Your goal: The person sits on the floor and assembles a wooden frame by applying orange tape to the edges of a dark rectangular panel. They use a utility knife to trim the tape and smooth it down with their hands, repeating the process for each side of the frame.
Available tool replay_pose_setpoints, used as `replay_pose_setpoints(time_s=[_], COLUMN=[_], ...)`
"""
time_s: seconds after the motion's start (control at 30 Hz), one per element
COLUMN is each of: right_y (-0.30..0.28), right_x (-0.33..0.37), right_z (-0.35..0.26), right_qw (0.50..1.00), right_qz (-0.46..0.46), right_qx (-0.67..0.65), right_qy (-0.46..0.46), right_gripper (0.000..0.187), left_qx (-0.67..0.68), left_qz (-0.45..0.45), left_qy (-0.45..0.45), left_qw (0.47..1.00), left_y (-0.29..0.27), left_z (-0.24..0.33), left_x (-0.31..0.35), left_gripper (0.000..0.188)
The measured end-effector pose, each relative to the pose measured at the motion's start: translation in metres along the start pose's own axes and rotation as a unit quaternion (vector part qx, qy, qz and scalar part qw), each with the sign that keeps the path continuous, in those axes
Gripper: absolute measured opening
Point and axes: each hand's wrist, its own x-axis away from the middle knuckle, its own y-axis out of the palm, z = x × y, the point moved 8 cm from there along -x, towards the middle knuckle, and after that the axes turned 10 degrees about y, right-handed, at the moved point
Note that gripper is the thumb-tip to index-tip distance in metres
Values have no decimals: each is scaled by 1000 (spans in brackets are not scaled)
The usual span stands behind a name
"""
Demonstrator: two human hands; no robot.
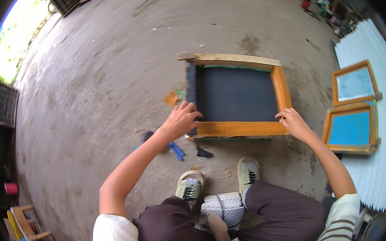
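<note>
Grey floor [107,82]: frame [244,127] with dark strip [191,85] at nine o'clock, three sides apparently left bare. Left hand [179,121] at eight, right hand [293,122] at four: fingers half-curled, grip uncertain.

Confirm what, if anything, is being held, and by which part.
The left hand is at the near left corner of the wooden frame, the right hand at its near right corner; whether either actually grips it cannot be told.

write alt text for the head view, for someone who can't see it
A person's left hand and right hand are at the near corners of a wooden frame with a dark panel, on a grey floor. Blue scraps lie near the shoes; at right, two more frames are by white sheets.
</note>
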Motion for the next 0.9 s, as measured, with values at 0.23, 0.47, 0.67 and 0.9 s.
replay_pose_setpoints(time_s=[0.23,0.47,0.67,0.9], right_y=[21,31,34,31], right_x=[6,-21,-27,-24], right_z=[93,103,103,105], right_qw=[998,995,990,989], right_qz=[-1,-20,-37,-8], right_qx=[-44,-101,-139,-148], right_qy=[41,15,11,-5], right_gripper=[20,11,10,13], left_qx=[43,73,151,158], left_qz=[-130,-156,-159,-169], left_qy=[-57,-85,-117,-132], left_qw=[989,981,969,964], left_y=[9,2,-6,-36], left_z=[-3,1,6,17], left_x=[-23,-26,-23,-19], left_gripper=[14,14,15,15])
